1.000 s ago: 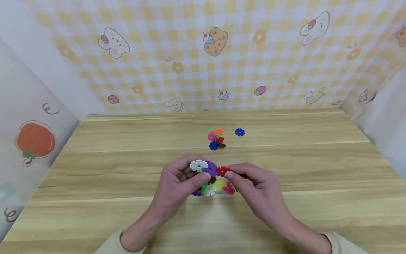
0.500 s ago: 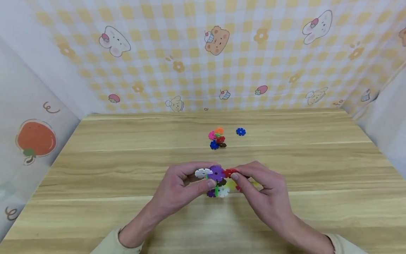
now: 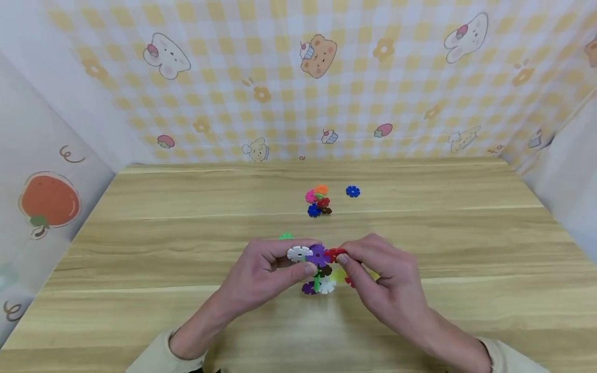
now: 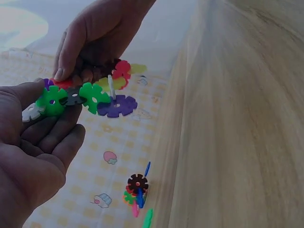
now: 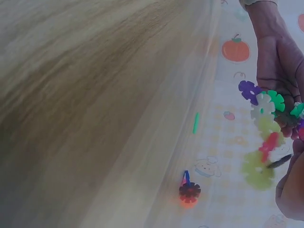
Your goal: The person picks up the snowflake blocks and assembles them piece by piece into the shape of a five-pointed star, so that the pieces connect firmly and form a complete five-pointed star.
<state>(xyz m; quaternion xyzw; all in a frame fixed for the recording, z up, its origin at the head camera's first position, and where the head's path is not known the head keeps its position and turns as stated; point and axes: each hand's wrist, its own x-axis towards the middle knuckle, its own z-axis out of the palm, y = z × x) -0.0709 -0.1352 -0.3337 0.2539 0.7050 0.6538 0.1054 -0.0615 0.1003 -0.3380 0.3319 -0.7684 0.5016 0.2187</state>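
Both hands hold a joined chain of notched plastic snowflake discs over the table. In the head view my left hand [image 3: 263, 277] pinches the chain at a purple disc [image 3: 317, 255], thumb on its near edge, with a white disc [image 3: 299, 254] lying to its left. My right hand [image 3: 389, 280] pinches a red disc [image 3: 333, 255] at the purple one's right edge, thumb on top. Below, the chain goes on with a brown disc [image 3: 325, 271], a second white disc [image 3: 327, 286] and a green disc [image 4: 94, 97]. A yellow disc [image 5: 259, 170] shows at its end in the right wrist view.
Farther back on the wooden table [image 3: 186, 217] lies a small cluster of snowflake discs [image 3: 319, 202] in several colours. A single blue disc [image 3: 353, 191] lies to its right. Beyond the left hand a loose green disc [image 3: 285, 236] shows. A checkered cloth [image 3: 280, 77] hangs behind.
Both hands have shifted right with the chain, and the purple disc has turned to face the camera more. The red disc stays in the right fingers. A green disc now shows beyond the left hand.
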